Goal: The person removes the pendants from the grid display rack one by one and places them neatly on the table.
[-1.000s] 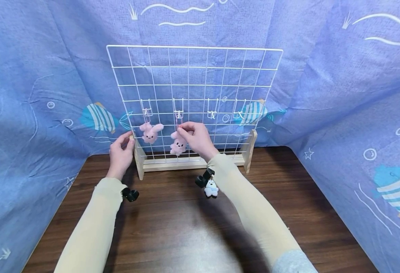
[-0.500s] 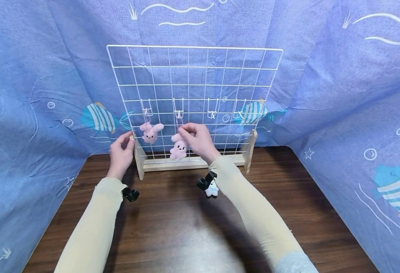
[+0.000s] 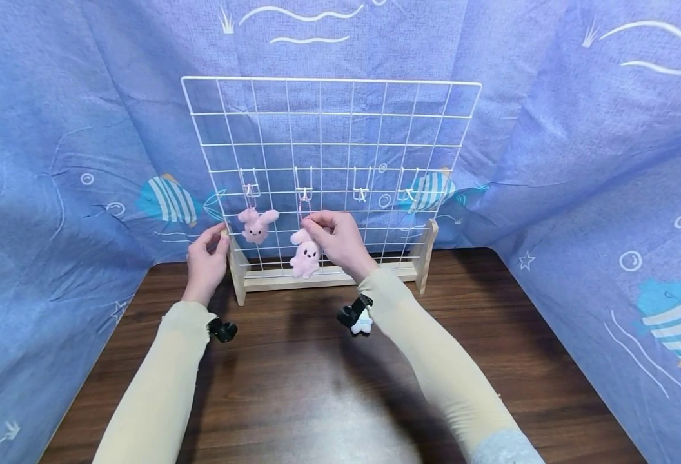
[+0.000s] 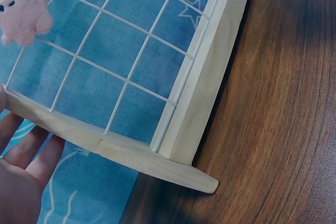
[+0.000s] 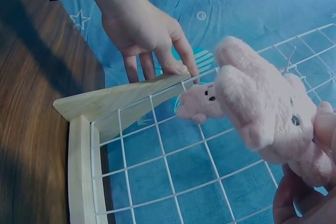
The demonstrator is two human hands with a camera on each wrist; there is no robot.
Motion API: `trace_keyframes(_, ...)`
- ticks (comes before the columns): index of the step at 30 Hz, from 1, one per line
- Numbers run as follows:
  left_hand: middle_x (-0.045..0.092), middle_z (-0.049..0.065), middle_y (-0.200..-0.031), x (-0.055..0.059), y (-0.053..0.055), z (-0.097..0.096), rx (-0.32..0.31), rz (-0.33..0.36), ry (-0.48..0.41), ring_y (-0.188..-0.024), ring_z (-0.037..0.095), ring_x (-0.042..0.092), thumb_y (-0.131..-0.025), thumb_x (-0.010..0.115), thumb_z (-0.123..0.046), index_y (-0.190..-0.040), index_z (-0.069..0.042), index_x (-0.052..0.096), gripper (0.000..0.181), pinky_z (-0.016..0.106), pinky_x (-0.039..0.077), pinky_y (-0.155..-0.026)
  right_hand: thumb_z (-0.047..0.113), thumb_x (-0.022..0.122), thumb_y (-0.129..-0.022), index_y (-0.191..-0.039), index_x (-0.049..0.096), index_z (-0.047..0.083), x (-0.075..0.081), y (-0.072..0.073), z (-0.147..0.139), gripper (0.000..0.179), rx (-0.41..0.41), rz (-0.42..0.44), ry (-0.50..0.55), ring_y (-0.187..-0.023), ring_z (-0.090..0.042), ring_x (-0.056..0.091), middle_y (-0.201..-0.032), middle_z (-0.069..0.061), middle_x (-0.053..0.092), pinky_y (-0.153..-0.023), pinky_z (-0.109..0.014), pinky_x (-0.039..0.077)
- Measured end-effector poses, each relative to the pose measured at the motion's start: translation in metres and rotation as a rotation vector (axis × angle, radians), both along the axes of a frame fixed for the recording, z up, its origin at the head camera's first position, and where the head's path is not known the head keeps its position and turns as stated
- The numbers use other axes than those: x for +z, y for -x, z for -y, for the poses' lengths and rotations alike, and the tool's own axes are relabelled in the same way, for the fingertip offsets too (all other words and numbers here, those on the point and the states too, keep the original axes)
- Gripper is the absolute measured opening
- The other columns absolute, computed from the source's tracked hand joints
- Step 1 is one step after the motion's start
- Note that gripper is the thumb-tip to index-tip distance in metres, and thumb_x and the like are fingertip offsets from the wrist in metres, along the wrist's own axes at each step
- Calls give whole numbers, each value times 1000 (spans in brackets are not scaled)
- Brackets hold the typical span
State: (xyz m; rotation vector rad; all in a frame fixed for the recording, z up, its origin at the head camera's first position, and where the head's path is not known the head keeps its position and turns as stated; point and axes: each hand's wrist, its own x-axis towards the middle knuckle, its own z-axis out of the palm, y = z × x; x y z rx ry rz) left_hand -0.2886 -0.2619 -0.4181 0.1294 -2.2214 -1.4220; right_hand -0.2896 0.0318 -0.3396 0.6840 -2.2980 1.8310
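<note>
My right hand (image 3: 337,241) pinches a pink bunny plush keychain (image 3: 305,258) at its top, near the ear. Its pink bead chain runs up to the second white hook (image 3: 304,193) on the white wire grid (image 5: 168,156). In the right wrist view the plush (image 5: 262,108) fills much of the right side, held between thumb and fingers. To the left, another pink bunny plush (image 3: 255,229) hangs from the first hook. With thumb and fingers, my left hand (image 3: 206,263) holds the upper end of the grid stand's left wooden post (image 4: 121,153).
A small white plush (image 3: 362,321) lies on the dark wooden table (image 3: 294,386), partly hidden by the black wrist camera (image 3: 354,311). Two more hooks, the third (image 3: 361,193) and fourth (image 3: 407,193), hang farther right. A blue fish-print cloth (image 3: 578,161) surrounds the table.
My right hand has shifted slightly down and to the right, drawing the second bunny lower; its chain now shows as a loop from the hook. My left hand stays put.
</note>
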Motion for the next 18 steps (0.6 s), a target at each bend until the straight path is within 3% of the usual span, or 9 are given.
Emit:
trace_keyframes(9,69,17,-135,-2,1,1,-1,-8,3,-130,27,61,-109,58,-16,-141,-8,67,35,46,51,-111,16,73,-101,-108,79,-2,5,-4,0,20,47,-50,40,-72,-9,66,-95,-10,80,-63,-23,53)
trace_keyframes(16,69,17,-135,-1,0,0,1,-10,1,-129,27,61,-109,58,-16,-141,-8,67,35,45,51,-110,15,71,-102,-107,81,3,7,-9,-1,16,138,-29,69,-95,-10,72,-106,-7,80,-74,-24,59)
trace_keyframes(18,69,17,-135,-1,0,0,-1,-7,-3,-130,27,61,-109,58,-16,-142,-7,66,35,45,51,-110,15,71,-102,-107,81,3,5,-10,-1,16,153,-16,57,-94,-11,73,-105,-7,80,-76,-24,60)
